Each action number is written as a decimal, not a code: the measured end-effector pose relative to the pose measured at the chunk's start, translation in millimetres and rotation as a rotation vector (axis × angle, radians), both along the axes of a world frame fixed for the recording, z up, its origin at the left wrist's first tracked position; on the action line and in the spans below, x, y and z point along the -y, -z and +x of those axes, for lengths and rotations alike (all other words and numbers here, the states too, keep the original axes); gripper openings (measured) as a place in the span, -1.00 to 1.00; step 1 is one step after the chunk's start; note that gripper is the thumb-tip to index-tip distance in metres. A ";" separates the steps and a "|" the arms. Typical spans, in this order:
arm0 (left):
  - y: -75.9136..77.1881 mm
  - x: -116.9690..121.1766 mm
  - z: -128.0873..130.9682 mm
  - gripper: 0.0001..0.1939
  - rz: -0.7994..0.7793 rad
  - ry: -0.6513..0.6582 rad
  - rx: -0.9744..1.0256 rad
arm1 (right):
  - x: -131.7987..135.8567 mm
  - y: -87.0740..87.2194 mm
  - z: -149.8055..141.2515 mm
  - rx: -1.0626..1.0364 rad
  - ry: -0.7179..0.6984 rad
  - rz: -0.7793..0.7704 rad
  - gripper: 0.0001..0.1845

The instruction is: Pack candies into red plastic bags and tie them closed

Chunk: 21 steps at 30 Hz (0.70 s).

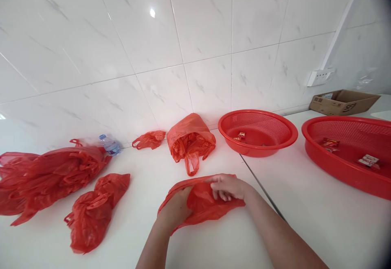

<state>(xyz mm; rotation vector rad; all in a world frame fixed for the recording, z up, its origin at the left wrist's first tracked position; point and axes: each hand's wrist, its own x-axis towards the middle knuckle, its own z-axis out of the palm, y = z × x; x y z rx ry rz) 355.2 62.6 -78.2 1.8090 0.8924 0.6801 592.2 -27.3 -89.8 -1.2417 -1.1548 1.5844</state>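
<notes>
A red plastic bag (203, 206) lies flat on the white table in front of me, and both hands are on it. My left hand (175, 210) reaches into or under its left side, fingers hidden by the plastic. On the bag's upper edge my right hand (227, 186) has its fingers curled, pinching the plastic. Just behind stands a stuffed red bag (190, 141) with its handles hanging toward me.
Further red bags lie at the left (45, 175), at front left (94, 210), and a small one (149, 138) by the wall. A water bottle (109, 145) lies near the wall. Two red baskets (258, 132) (351, 155) with small packets sit right. A cardboard box (343, 101) stands behind.
</notes>
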 end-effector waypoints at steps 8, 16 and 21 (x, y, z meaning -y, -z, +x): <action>-6.6 15.6 5.0 -0.31 0.218 0.108 -0.232 | -6.6 11.5 6.0 -0.473 0.193 -0.012 -0.72; -16.0 44.3 17.5 -0.58 0.290 0.384 -0.255 | -9.4 14.7 6.8 -0.518 0.258 -0.033 -0.77; -23.3 40.7 10.7 -0.75 0.182 0.367 -0.248 | -8.8 13.8 13.3 -0.602 0.286 -0.047 -0.73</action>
